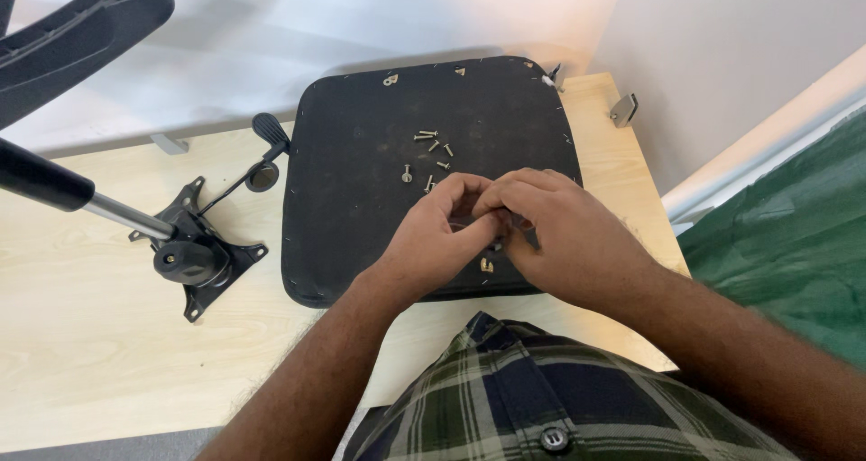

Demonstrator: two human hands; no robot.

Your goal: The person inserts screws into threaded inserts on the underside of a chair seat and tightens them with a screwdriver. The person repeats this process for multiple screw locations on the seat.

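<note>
Two bare hands meet over the near half of a black seat cushion point(361, 199) that lies upside down on a pale wooden counter point(81, 326). The left hand point(433, 235) and the right hand point(564, 235) are pressed close together, fingers point(469, 190) curled inward and pinched around something small and dark between them — what exactly it is cannot be made out, since the fingertips cover most of it. Both hands rest on or just above the cushion's fabric, near its front edge.

Several small silver screws point(431, 150) lie loose on the cushion just beyond the hands, scattered in a little group near its middle. A light metal fitting point(486, 264) shows on the fabric just below the left hand, and another one point(391, 79) sits near the far edge.

To the left of the cushion, a black metal chair mechanism point(194, 253) rests on the counter, with a gas cylinder point(54, 190) angled up and away from it and a paddle-ended lever point(269, 136) reaching toward the cushion's corner. A black chair part point(81, 28) hangs in at the upper left. A green cloth point(794, 235) lies off the counter's right side — and a plaid shirt point(541, 389) fills the bottom.
</note>
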